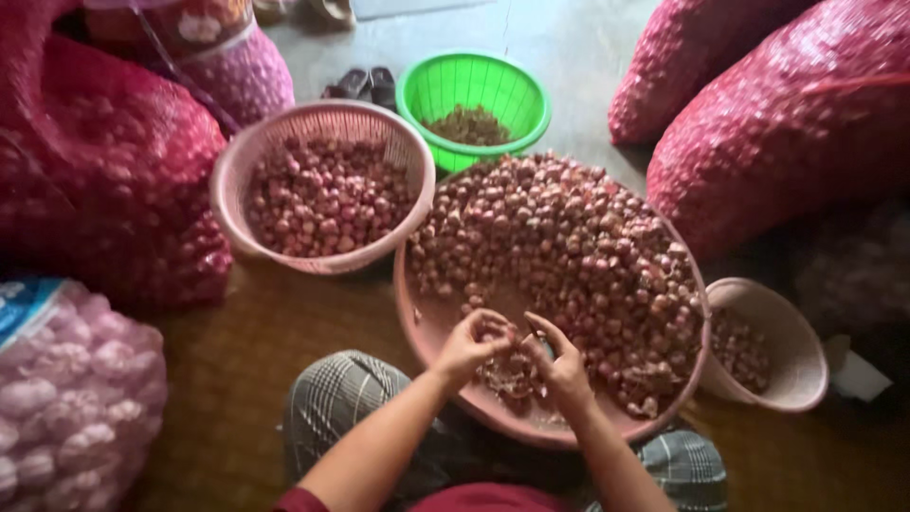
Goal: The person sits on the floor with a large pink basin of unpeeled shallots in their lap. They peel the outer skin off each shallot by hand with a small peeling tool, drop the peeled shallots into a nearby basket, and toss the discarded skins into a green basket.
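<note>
While over pink basin (431, 327) | both hands (517, 351) pinch one shallot (517, 343) between them

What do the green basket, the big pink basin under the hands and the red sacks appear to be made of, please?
The green basket looks like moulded plastic: bright, slightly glossy, with slotted walls. The big pink basin also seems to be plastic, smooth and matte, with a thin, even rim. The red sacks appear to be woven synthetic mesh: the bulbs inside show through a fine, shiny net.
</note>
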